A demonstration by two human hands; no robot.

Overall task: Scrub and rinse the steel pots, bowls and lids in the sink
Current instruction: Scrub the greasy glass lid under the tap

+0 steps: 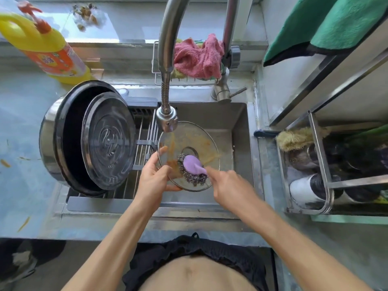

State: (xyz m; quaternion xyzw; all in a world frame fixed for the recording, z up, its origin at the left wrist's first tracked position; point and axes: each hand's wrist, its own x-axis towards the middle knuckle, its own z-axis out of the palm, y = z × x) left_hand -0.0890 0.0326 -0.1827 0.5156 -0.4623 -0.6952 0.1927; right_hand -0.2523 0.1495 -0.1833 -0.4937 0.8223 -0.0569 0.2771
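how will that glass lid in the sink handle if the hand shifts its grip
The glass lid is probably slippery: orange greasy residue streaks it. It looks rigid but likely breakable, being see-through glass over a steel sink. The left hand holds only its rim while the scrubber presses on it, so it may tilt.

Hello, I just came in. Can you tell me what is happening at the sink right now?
A person is scrubbing a glass lid over the sink. The left hand grips the lid's rim, and the right hand holds a steel-wool scrubber with a purple handle against it. Orange-brown residue still streaks the lid. The faucet head hangs just above. A large steel pot with a metal lid inside lies on the rack to the left.
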